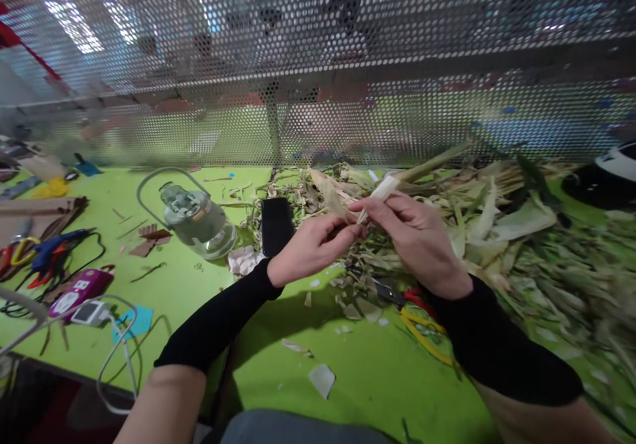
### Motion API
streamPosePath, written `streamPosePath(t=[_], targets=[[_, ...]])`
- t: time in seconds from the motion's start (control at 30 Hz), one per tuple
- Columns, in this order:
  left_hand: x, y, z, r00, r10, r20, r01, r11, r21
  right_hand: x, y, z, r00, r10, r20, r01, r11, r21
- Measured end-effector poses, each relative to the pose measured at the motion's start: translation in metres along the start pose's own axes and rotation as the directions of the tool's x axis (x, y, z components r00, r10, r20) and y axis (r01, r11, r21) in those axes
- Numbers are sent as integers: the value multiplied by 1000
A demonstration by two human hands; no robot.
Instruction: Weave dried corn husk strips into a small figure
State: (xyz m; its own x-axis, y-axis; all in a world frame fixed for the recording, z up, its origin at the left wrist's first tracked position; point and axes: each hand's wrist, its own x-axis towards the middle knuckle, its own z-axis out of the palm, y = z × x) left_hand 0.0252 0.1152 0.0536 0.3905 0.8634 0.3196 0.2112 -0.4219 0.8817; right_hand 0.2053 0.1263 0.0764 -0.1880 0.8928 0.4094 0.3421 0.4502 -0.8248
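A pale, folded strip of corn husk [381, 193] is held above the table's middle. My right hand [420, 238] pinches it between thumb and fingers. My left hand [318, 240] closes its fingertips on the lower end of the same strip, almost touching the right fingers. Behind both hands spreads a heap of dry husks and leaf scraps [521, 222]. Scissors [422, 334] with red and yellow handles lie under my right wrist, partly hidden by it. Small husk scraps [322, 380] are scattered on the green tabletop below my hands.
A black phone [277, 225] and a clear bottle with a grey-green lid and handle [199, 215] stand left of my hands. Farther left are a blue glue gun [57, 245], a purple power strip [79, 291] and a white charger cable [122, 351]. A perforated metal screen [308, 66] closes the back.
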Motion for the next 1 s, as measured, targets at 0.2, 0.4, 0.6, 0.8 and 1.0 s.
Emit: streamPosePath(t=[0.2, 0.4, 0.6, 0.8, 1.0], targets=[[0, 1, 3, 998, 1, 69, 5, 996, -90, 2, -3, -7, 992, 93, 84, -89, 995, -47], [-2, 3, 6, 979, -149, 137, 166, 978, -123, 5, -12, -4, 979, 88, 186, -101, 993, 62], [-3, 6, 4, 991, -86, 105, 104, 979, -174, 5, -10, 4, 972, 199, 127, -218, 963, 160], [-4, -1, 14, 984, -75, 159, 104, 978, -178, 0, -7, 9, 957, 267, 117, -285, 940, 188], [1, -6, 13, 957, -253, 140, 289, 848, -444, 9, -5, 5, 961, 260, 100, -274, 944, 183]])
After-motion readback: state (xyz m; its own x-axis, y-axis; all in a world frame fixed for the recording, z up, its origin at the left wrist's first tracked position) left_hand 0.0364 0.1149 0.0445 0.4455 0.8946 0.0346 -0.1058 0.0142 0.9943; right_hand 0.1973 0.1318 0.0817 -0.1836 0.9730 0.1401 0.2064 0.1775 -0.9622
